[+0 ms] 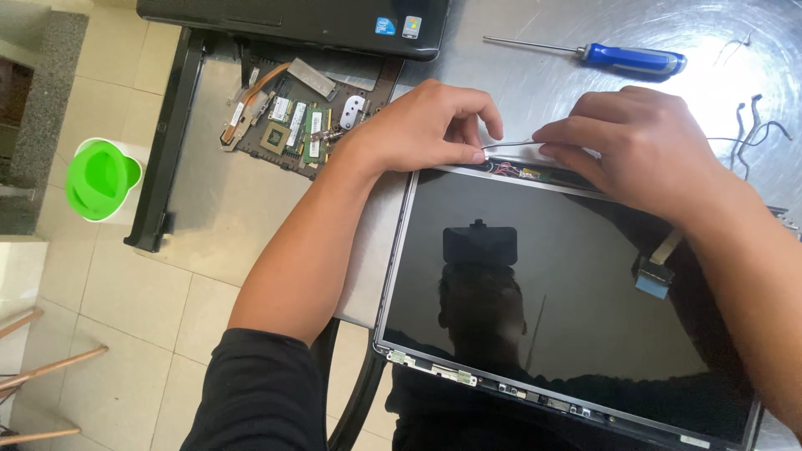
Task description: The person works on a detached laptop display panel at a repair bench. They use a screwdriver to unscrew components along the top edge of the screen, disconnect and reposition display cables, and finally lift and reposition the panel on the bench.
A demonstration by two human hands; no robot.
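A bare laptop screen panel (576,284) lies flat on a shiny metal table (535,75), its dark glass mirroring my head. At the panel's far edge, my left hand (426,125) and my right hand (635,146) pinch the two ends of a thin white cable (510,144). Small red wires (505,169) show just under that cable. A flat ribbon with a blue tab (654,280) appears by my right forearm.
A blue-handled screwdriver (622,57) lies on the table behind my hands. Thin loose wires (752,125) lie at the right. A bare green circuit board (301,117) and a black laptop base (309,21) sit at the table's left end. A green-lidded white bin (102,177) stands on the tiled floor.
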